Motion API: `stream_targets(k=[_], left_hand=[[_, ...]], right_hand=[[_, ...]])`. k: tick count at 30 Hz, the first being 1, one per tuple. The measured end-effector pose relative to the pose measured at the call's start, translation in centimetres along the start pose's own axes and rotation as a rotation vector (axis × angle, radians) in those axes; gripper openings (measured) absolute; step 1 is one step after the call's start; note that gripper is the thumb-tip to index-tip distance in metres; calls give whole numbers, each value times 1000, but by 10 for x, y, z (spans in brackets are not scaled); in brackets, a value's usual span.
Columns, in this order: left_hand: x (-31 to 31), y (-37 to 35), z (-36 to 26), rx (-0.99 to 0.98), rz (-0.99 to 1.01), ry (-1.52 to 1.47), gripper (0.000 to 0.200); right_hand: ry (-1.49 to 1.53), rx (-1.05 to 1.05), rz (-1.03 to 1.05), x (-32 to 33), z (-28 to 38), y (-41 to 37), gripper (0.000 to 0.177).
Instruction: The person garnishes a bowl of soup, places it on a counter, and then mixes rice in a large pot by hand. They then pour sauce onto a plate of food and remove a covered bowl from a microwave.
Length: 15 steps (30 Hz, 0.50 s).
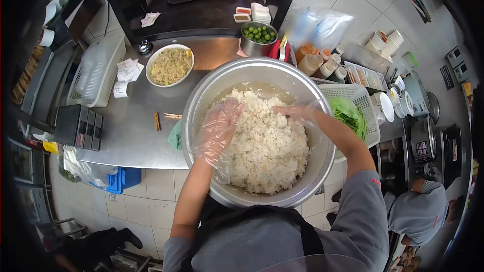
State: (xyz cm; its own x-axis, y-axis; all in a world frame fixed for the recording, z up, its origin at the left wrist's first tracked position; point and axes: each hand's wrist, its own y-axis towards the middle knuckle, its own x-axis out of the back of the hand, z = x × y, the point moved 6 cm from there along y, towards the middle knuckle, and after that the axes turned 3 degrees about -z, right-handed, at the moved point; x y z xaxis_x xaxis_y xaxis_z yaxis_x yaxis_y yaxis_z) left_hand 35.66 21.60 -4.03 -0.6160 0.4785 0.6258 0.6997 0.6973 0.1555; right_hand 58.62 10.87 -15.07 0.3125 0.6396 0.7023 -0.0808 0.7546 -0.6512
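A large mound of cooked white rice fills much of a wide metal basin in front of me. My left hand, in a clear plastic glove, lies against the left side of the rice with its fingers stretched out. On the far right side of the mound, my right hand reaches in with fingers extended, their tips touching the rice. Clear plastic shows around that wrist too. Neither hand lifts a visible clump. Loose grains cling to the basin's inner wall.
Left of the basin are a bowl of fried rice, clothespins and a green cloth. Beyond it stands a pot of green limes. Sauce bottles and a basket of greens sit right. A co-worker stands lower right.
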Motion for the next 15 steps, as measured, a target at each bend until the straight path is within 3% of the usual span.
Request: stream_targets(k=[11,15], left_hand=[[-13,-3,-13,3,220,67,37],[-24,-10,-11,-71,323,76,41]], right_hand=[[-103,76,290,17,102,-54,53],[-114,56,292,10,88,-66,53]])
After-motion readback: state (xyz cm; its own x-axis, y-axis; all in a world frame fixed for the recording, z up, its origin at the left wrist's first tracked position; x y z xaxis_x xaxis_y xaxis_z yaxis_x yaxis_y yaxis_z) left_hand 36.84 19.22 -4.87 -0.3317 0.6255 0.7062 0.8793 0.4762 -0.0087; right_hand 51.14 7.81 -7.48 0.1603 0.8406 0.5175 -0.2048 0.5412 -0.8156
